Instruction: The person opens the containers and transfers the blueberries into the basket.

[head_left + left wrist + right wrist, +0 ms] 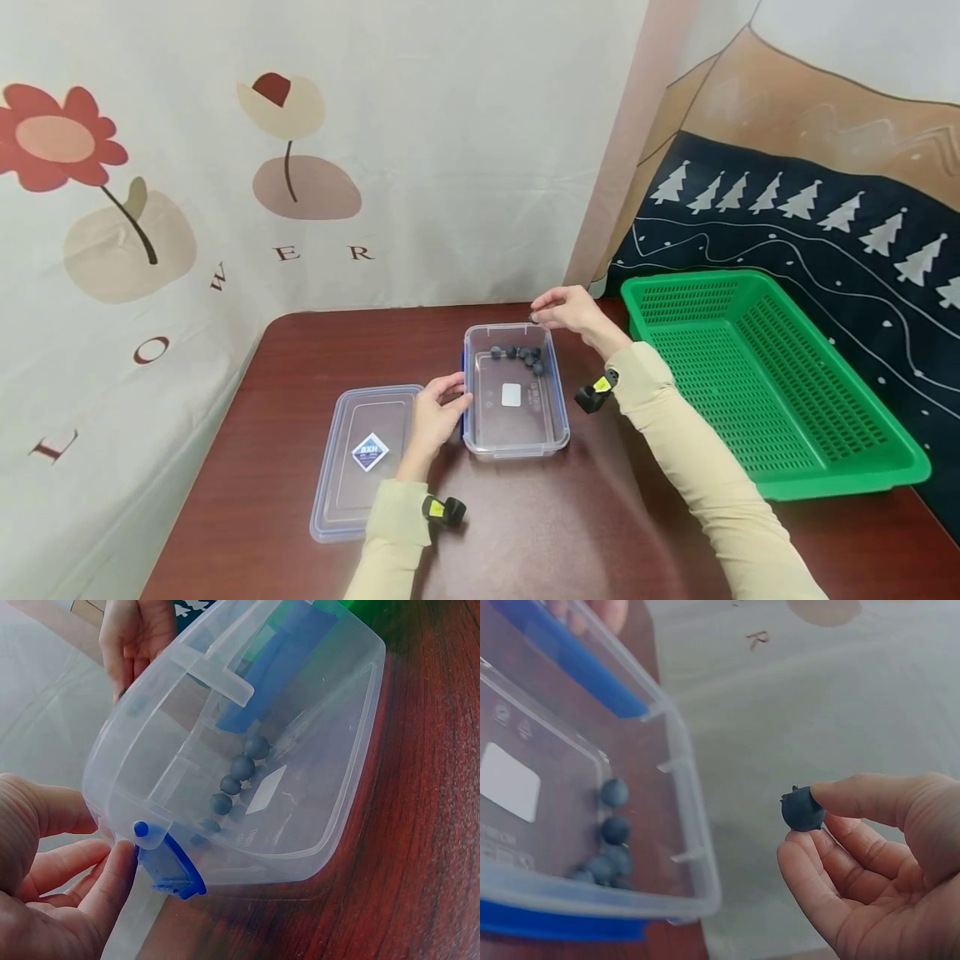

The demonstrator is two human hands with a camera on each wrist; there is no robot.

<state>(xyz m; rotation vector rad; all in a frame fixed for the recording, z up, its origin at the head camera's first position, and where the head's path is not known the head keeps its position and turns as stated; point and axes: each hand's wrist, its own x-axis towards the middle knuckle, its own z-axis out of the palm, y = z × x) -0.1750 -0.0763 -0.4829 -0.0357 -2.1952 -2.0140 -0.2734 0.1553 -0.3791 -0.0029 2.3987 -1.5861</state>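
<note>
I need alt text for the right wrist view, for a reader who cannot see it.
The right hand pinches one blueberry beside a clear plastic container with blue latches. More blueberries lie inside it. Part of the left hand shows at the top left.

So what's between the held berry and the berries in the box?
The clear box wall stands between the berry in the right hand and the berries inside, as the right wrist view shows.
</note>
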